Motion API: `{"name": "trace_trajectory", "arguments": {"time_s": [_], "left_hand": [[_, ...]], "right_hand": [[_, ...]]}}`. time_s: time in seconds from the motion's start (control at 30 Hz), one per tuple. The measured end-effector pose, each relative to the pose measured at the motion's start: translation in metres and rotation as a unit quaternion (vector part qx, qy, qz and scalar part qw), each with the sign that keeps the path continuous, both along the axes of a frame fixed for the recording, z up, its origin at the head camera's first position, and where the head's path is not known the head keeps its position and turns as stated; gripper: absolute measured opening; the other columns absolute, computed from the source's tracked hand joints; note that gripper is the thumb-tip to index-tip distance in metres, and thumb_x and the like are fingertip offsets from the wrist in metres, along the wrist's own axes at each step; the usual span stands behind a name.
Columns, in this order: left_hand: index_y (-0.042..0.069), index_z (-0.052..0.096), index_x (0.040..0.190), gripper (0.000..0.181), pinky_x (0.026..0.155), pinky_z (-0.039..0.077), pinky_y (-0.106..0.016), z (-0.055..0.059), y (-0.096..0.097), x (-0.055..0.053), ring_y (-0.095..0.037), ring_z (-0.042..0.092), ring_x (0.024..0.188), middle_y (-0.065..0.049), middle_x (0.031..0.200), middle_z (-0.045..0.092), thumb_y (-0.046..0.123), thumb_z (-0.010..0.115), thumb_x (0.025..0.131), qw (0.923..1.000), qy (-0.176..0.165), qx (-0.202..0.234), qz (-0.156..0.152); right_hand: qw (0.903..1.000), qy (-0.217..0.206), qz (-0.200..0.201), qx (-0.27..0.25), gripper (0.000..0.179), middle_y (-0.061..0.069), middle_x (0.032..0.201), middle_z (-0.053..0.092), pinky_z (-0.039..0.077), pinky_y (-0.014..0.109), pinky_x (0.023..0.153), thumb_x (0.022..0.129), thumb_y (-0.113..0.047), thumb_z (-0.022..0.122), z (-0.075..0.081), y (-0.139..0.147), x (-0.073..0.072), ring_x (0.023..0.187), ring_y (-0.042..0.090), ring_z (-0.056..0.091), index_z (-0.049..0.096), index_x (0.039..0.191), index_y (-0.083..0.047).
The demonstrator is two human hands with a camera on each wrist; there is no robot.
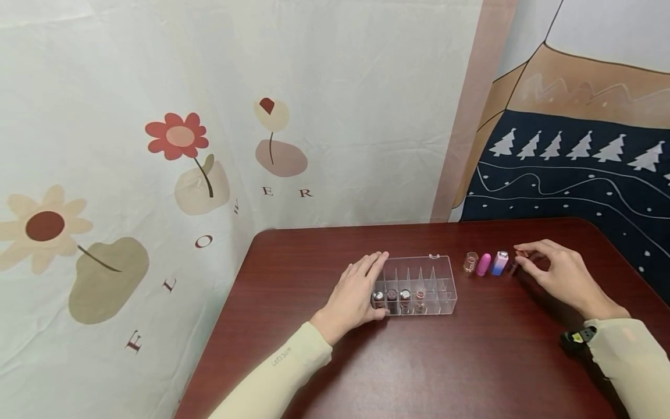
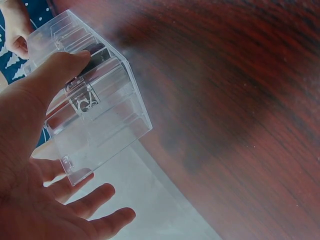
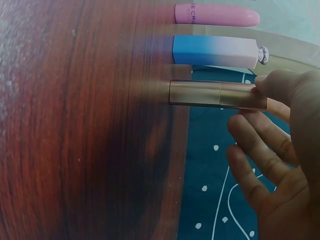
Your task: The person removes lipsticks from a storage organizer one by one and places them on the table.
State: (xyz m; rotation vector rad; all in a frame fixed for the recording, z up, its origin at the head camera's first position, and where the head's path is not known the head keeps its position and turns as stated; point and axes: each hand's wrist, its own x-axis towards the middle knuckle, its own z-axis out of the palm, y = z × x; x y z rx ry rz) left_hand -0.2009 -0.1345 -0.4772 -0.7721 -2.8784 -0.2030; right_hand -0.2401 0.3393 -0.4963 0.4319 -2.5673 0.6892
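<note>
A: Report L hand (image 1: 353,294) status.
B: L hand grips the L end of the clear divided case (image 1: 444,305). Thumb at front wall, fingers over the far side.
A: Case pos.?
B: On the dark red-brown table (image 1: 419,361), long side running L to R. Four small tubes (image 1: 405,299) visible in the row nearest the person, side by side toward the L end. R-end cells of that row hold nothing visible.
A: R hand (image 1: 562,276) status?
B: Pinching the copper tube (image 3: 205,94) btwn thumb and fingers at its upper end; other fingers loosely bent, off the tube.
A: Tube pos.?
B: Approx. upright, at R end of a line of items, R of the case. Can't tell if its base touches the table.
A: List line, R to L.
B: Next to copper tube: blue-to-pink tube w/ ornate top (image 1: 499,263), then bright pink tube (image 1: 484,265), then clear container (image 1: 470,263), nearest the case. All three upright, apart from each other.
A: Other equip.?
B: Dark wristband (image 1: 578,337) at R cuff.
</note>
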Motion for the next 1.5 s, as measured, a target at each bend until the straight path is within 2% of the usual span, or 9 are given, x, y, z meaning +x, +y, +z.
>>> {"name": "trace_trajectory", "arguments": {"time_s": [0.13, 0.37, 0.63, 0.73, 0.87, 0.93, 1.0, 1.07, 1.5], "left_hand": [[0.017, 0.028, 0.185, 0.138, 0.134, 0.052, -0.06, 0.001, 0.0, 0.0, -0.039, 0.054, 0.167, -0.011, 0.184, 0.047, 0.054, 0.108, 0.079, 1.0, -0.003, 0.001, 0.002], [0.017, 0.028, 0.186, 0.138, 0.135, 0.052, -0.06, 0.001, 0.0, 0.001, -0.039, 0.054, 0.168, -0.011, 0.185, 0.047, 0.054, 0.108, 0.079, 1.0, -0.004, 0.002, 0.002], [0.017, 0.028, 0.185, 0.138, 0.134, 0.052, -0.061, 0.001, 0.0, 0.001, -0.039, 0.055, 0.167, -0.011, 0.184, 0.048, 0.054, 0.108, 0.079, 1.0, -0.003, 0.004, -0.001], [0.017, 0.028, 0.185, 0.138, 0.134, 0.052, -0.061, 0.001, 0.0, 0.001, -0.039, 0.054, 0.167, -0.011, 0.184, 0.048, 0.053, 0.108, 0.079, 1.0, -0.003, 0.005, -0.002], [0.017, 0.028, 0.185, 0.138, 0.134, 0.052, -0.061, 0.001, 0.0, 0.0, -0.039, 0.054, 0.167, -0.011, 0.184, 0.048, 0.053, 0.108, 0.079, 1.0, -0.002, 0.006, -0.003], [0.017, 0.028, 0.185, 0.138, 0.134, 0.052, -0.062, 0.001, 0.0, 0.0, -0.039, 0.054, 0.167, -0.011, 0.184, 0.048, 0.053, 0.108, 0.079, 1.0, -0.003, 0.007, -0.002], [0.017, 0.028, 0.185, 0.138, 0.134, 0.052, -0.062, 0.0, 0.0, 0.0, -0.039, 0.054, 0.168, -0.011, 0.184, 0.047, 0.053, 0.108, 0.079, 1.0, -0.004, 0.008, -0.002], [0.017, 0.028, 0.185, 0.138, 0.134, 0.052, -0.062, 0.0, 0.0, 0.0, -0.04, 0.054, 0.168, -0.012, 0.184, 0.047, 0.052, 0.109, 0.079, 1.0, -0.005, 0.008, -0.002], [0.017, 0.029, 0.185, 0.137, 0.134, 0.052, -0.061, 0.001, 0.0, 0.001, -0.04, 0.054, 0.167, -0.01, 0.184, 0.047, 0.053, 0.108, 0.08, 1.0, -0.003, 0.005, 0.0]], "right_hand": [[1.0, -0.003, -0.002, -0.001, 0.038, 0.02, 0.122, 0.084, 0.039, -0.006, 0.08, 0.096, -0.008, 0.094, 0.0, 0.0, 0.0, 0.091, -0.014, 0.056, 0.085, 0.133, -0.01], [0.9999, -0.011, -0.007, -0.005, 0.039, 0.023, 0.125, 0.082, 0.035, -0.009, 0.083, 0.098, -0.009, 0.093, 0.001, -0.002, 0.002, 0.094, 0.033, 0.075, 0.083, 0.135, -0.008], [0.9997, -0.014, -0.013, -0.018, 0.036, 0.021, 0.13, 0.081, 0.032, -0.005, 0.091, 0.101, -0.014, 0.09, 0.002, -0.003, 0.005, 0.108, 0.039, 0.072, 0.083, 0.137, -0.01], [0.9994, -0.017, -0.013, -0.026, 0.036, 0.022, 0.134, 0.079, 0.056, 0.022, 0.114, 0.104, -0.015, 0.087, 0.003, -0.004, 0.006, 0.121, 0.044, 0.07, 0.081, 0.139, -0.009], [0.9994, -0.014, -0.012, -0.03, 0.036, 0.024, 0.137, 0.076, 0.054, 0.044, 0.132, 0.106, -0.015, 0.085, 0.003, -0.006, 0.009, 0.128, 0.048, 0.068, 0.079, 0.141, -0.008], [0.9995, -0.008, -0.012, -0.029, 0.036, 0.023, 0.137, 0.076, 0.037, 0.013, 0.133, 0.106, -0.015, 0.085, 0.003, -0.007, 0.009, 0.129, 0.047, 0.068, 0.079, 0.141, -0.008], [0.9996, 0.001, -0.009, -0.029, 0.037, 0.023, 0.137, 0.076, 0.022, -0.004, 0.122, 0.105, -0.013, 0.086, 0.004, -0.008, 0.009, 0.128, 0.047, 0.068, 0.079, 0.141, -0.008], [0.9995, 0.01, -0.003, -0.029, 0.038, 0.024, 0.137, 0.076, 0.011, -0.008, 0.113, 0.104, -0.011, 0.087, 0.004, -0.009, 0.01, 0.129, 0.047, 0.068, 0.079, 0.141, -0.007], [0.9994, 0.006, 0.018, -0.03, 0.049, 0.022, 0.145, 0.073, 0.015, -0.006, 0.115, 0.099, -0.012, 0.092, 0.016, -0.024, 0.017, 0.13, 0.042, 0.065, 0.077, 0.146, -0.011]]}}
